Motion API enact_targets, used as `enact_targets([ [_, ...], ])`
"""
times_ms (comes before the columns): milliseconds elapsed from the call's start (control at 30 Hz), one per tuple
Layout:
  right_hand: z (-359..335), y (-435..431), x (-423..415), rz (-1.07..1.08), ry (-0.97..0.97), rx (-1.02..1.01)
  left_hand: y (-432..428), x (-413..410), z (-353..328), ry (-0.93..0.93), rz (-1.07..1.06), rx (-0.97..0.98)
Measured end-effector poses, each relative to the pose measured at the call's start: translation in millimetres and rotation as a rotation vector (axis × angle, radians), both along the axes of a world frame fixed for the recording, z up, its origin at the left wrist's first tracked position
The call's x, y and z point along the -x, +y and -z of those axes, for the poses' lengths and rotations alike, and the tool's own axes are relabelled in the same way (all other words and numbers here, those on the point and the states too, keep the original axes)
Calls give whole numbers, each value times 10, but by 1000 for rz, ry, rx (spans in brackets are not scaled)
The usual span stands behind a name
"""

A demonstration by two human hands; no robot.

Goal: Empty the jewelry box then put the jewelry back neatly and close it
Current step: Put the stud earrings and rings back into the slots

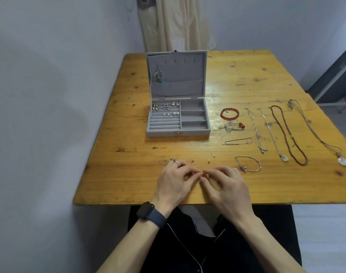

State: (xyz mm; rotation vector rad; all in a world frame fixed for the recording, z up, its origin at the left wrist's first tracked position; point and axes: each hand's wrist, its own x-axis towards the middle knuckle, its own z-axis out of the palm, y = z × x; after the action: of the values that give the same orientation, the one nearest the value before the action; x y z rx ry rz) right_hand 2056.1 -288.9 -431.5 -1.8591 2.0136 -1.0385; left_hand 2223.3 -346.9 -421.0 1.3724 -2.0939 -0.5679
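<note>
The grey jewelry box (178, 133) stands open on the wooden table (237, 79), lid upright. Several earrings (165, 109) sit in its left ring rolls, and dangling pieces (158, 75) hang in the lid pocket. Its right compartments look bare. My left hand (176, 182) and my right hand (225, 186) meet near the table's front edge, fingertips pinching a tiny gold-coloured piece (202, 174) between them. Small stud earrings (190, 160) lie just beyond my left hand. Bracelets, such as the red bead bracelet (229, 113), and necklaces (288, 134) lie in a row to the right.
A silver bracelet (248, 164) lies just right of my right hand. A long cord necklace with a white pendant (343, 160) reaches the table's right edge. A wall runs along the left, and a cream curtain (174, 22) hangs behind the table.
</note>
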Motion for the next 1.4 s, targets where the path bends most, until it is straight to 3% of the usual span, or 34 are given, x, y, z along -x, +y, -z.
enact_targets([
  [300, 35, -57, -10, -40, 15, 16, -35, -55, -41, 73, -9, -124],
  [500, -97, -126, 49, -43, -187, 43, -120, -166, -267, 258, -33, -302],
  [800, -581, -880, -14, -173, -294, 90, -960, -539, -755, 336, -72, -199],
  [1133, -564, -1857, -103, -209, -191, -71, -1735, -343, -576, -25, -41, -152],
  [1400, -388, -2127, -190, -190, -40, -204, -1897, -234, -473, -162, -25, -171],
])
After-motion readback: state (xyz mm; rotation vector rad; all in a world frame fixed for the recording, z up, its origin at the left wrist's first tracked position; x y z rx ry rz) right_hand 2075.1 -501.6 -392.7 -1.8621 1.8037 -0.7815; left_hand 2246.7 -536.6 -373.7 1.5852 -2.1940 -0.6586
